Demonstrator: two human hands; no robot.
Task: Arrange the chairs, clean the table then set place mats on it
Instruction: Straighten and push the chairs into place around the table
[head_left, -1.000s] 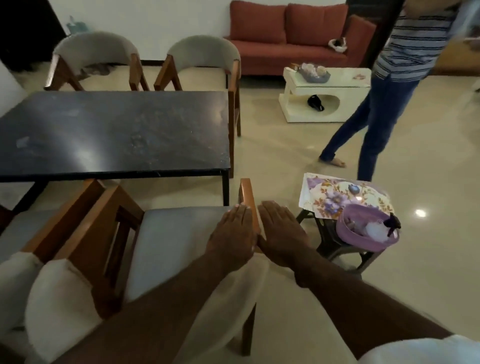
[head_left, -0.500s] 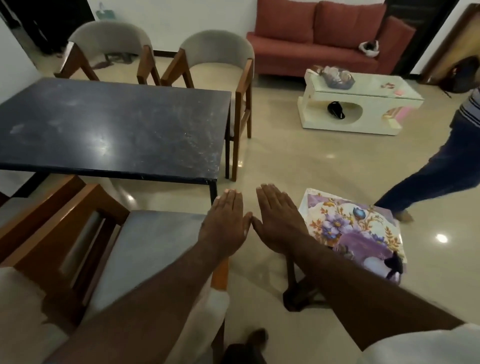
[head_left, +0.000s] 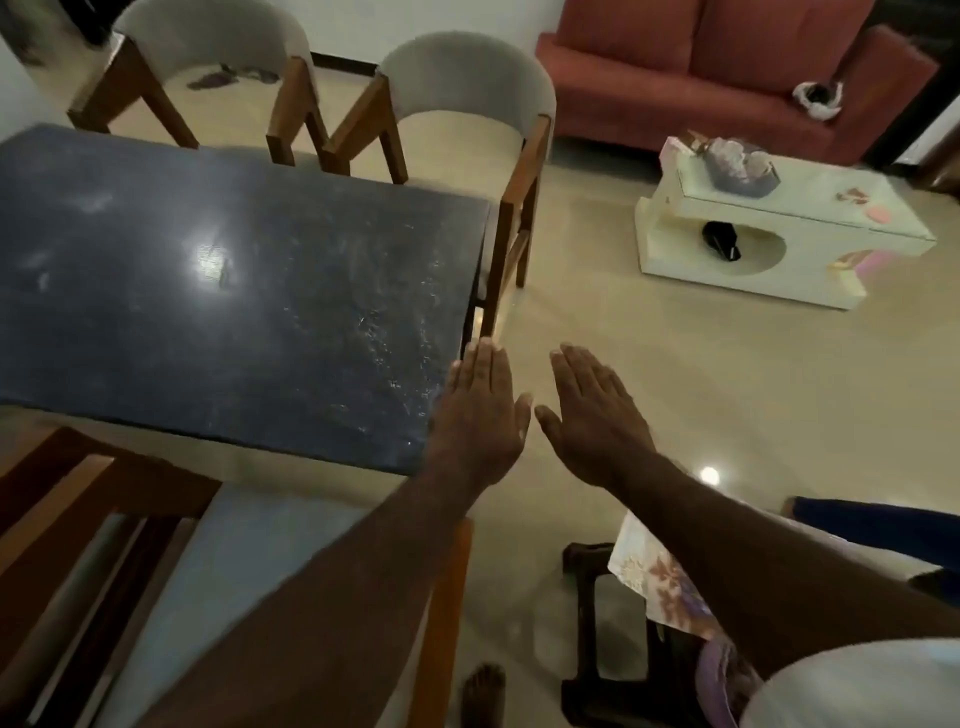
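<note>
Your left hand (head_left: 480, 415) was flat, fingers pressed together, palm down over the near right corner of the dark rectangular stone-topped table (head_left: 218, 291), holding nothing. Your right hand (head_left: 592, 415) hung flat beside it over the floor, also empty. The floral place mats (head_left: 657, 582) lay on the black stool (head_left: 597, 634) below your right forearm. The wooden-armed chair with the pale seat (head_left: 249, 587) sat at the table's near edge.
</note>
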